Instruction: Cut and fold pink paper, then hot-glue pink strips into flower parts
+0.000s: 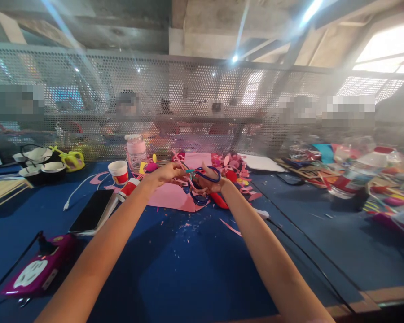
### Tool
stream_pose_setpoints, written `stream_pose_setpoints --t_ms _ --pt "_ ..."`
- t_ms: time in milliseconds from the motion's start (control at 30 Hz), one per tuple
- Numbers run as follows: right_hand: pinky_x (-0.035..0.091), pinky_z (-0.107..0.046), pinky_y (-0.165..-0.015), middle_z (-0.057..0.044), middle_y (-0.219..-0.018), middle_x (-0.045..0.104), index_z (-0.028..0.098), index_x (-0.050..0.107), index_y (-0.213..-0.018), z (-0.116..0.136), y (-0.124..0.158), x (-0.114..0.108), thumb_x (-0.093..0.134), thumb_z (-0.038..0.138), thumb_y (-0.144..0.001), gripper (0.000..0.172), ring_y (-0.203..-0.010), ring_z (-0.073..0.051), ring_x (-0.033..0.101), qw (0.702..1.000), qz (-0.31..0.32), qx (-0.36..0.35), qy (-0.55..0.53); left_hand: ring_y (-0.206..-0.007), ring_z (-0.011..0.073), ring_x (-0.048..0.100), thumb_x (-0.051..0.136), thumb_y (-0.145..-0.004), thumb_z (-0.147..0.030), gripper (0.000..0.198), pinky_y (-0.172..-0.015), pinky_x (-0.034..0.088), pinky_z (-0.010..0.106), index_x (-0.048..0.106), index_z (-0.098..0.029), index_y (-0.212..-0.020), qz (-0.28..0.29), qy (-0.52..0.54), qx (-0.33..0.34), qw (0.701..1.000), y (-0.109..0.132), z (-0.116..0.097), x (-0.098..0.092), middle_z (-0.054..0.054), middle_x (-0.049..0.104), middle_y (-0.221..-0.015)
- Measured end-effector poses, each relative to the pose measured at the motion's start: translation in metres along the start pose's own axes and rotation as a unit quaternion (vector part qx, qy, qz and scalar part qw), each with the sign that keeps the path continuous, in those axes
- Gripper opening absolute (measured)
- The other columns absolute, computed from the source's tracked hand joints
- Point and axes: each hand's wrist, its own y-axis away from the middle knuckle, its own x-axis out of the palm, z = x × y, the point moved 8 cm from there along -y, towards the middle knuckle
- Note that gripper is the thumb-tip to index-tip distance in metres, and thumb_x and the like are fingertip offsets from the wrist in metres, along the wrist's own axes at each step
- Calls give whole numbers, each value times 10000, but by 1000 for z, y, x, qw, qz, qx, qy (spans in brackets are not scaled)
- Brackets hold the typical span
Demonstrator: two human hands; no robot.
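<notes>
My right hand (211, 181) is closed around a pair of scissors with dark blue loop handles (216, 169), held above the middle of the table. The scissors point left, toward my other hand. My left hand (170, 174) reaches in from the left with its fingers pinched together close to the scissors' tip; what sits between them is too small and blurred to name. A teal bit (190, 171) shows between the two hands. Below them lies a sheet of pink paper (173, 197), with many pink paper scraps (237, 163) heaped behind and to the right.
At left are a paper cup (118, 172), a pink-filled jar (136, 148), a black phone (93, 211) and a purple power strip (40, 267). A plastic bottle (360, 172) leans at right among clutter. A perforated metal screen (188, 94) stands behind; black cables cross the table's right side.
</notes>
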Motion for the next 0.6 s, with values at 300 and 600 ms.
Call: stream_pose_setpoints --t_ms 300,600 --pt "498 -295 -461 -97 -735 621 150 494 -823 -5 -4 -9 11 716 -759 747 -621 -173 609 999 -43 23 22 -568 115 600 688 -676 -161 89 -583 467 269 611 -141 -715 -12 97 -87 991 -34 22 5 61 671 -704" --pt "505 -334 -444 -134 -771 640 141 497 -807 -9 -4 -11 0 729 -743 772 -692 -219 628 999 -10 35 -9 -556 90 570 609 -731 -75 87 -626 478 243 649 -108 -661 -58 138 -84 985 -50 40 -3 64 644 -658"
